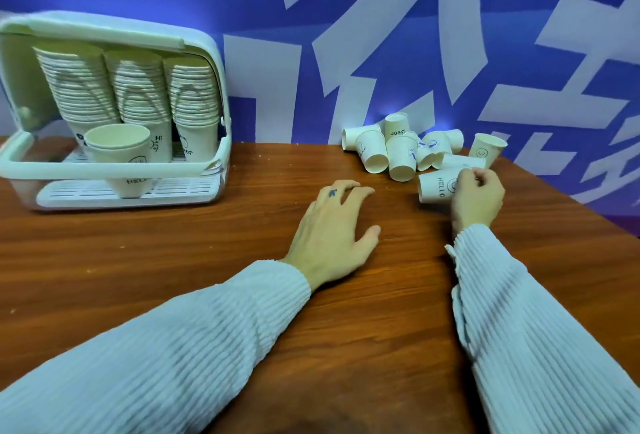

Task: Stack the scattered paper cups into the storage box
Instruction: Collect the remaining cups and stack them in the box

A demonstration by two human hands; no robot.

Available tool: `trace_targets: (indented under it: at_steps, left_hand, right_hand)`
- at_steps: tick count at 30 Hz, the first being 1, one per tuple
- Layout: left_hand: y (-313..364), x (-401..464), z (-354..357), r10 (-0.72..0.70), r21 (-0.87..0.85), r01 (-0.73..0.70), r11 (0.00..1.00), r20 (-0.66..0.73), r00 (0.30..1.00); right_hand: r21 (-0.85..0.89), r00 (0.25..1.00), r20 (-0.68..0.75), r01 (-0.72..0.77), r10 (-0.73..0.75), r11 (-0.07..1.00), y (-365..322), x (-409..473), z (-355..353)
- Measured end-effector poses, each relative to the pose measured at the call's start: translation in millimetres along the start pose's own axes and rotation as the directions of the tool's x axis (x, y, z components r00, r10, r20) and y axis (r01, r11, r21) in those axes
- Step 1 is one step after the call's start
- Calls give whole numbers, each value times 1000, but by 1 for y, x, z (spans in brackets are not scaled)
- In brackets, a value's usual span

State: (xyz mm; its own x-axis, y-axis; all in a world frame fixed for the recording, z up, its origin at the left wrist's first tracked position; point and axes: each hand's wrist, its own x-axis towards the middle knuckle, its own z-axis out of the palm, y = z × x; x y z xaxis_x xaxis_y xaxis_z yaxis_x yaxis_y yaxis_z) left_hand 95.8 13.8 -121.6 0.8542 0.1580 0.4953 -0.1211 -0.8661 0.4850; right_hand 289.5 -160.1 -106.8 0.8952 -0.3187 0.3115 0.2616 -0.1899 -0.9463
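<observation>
From the head camera, my right hand [477, 196] sits at about 3 o'clock of centre, fingers curled round a paper cup marked HELLO [437, 186] that lies on its side on the wooden table [214, 239]. My left hand [334, 231] rests flat on the wood near centre, fingers spread and holding nothing; a small blue mark shows on one finger.

The HELLO cup lies at the near edge of the pile of loose cups [403, 149], up at 2 o'clock against the blue wall with white lettering [398, 35]. Several cups in the pile touch or overlap, so the count is rough: I make out about ten, mostly tipped over, with one tilted cup bearing a smiley [487, 153] just beyond my right hand's fingers.

The storage box [207, 104] stands at 10 o'clock, well apart from the pile, its lid lifted up and back. Inside I count three tall stacks of cups [138, 87] side by side, and in front of them one short stack [121, 153] with its mouth upward, reaching above the box's front rim. Between the box and my left hand lies a stretch of table. Both sleeves [540, 336] are pale and ribbed.
</observation>
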Motion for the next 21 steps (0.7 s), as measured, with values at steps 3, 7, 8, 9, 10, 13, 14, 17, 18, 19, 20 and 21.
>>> trace_targets:
  at_steps: [3,7,8,9,10,13,14,17,18,19,20,21]
  left_hand:
    - [3,0,-2,-41,-14,40,999,-75,996]
    - [-2,0,-1,-155,-28,153,988,-69,985]
    - [-5,0,-1,-200,-30,198,980,-57,978]
    - [-8,0,-1,-242,-49,239,970,-58,969]
    - [-9,1,-1,-277,-87,271,959,-68,958]
    - [-13,2,-4,-323,-193,299,935,-108,940]
    - [-14,2,-5,-324,-203,299,932,-106,940]
    - [-15,3,-2,-304,-207,282,937,-82,949]
    - [-16,4,-1,-299,-205,279,938,-72,952]
    - [-16,4,0,-292,-200,274,940,-61,955]
    - [-16,4,0,-286,-197,271,942,-53,957]
    - [-16,4,1,-282,-192,268,944,-52,958]
  right_hand:
    - [163,942,291,126,-170,978,-25,-41,12]
    - [253,645,689,212,-329,944,-42,-99,38]
    - [258,637,686,237,-351,936,-45,-104,44]
    - [245,680,636,271,-365,931,-46,-102,52]
    - [199,749,548,316,-373,928,-45,-94,59]
    - [-116,892,279,399,-356,909,-31,-47,80]
    - [-221,907,250,394,-338,892,-22,-33,86]
    - [-395,930,228,360,-290,845,2,4,100]
    - [-418,936,235,341,-263,842,6,14,104]
    - [-437,938,252,331,-240,836,11,26,108]
    - [-454,934,279,333,-223,827,14,35,110]
    - [-464,927,306,345,-217,816,17,42,113]
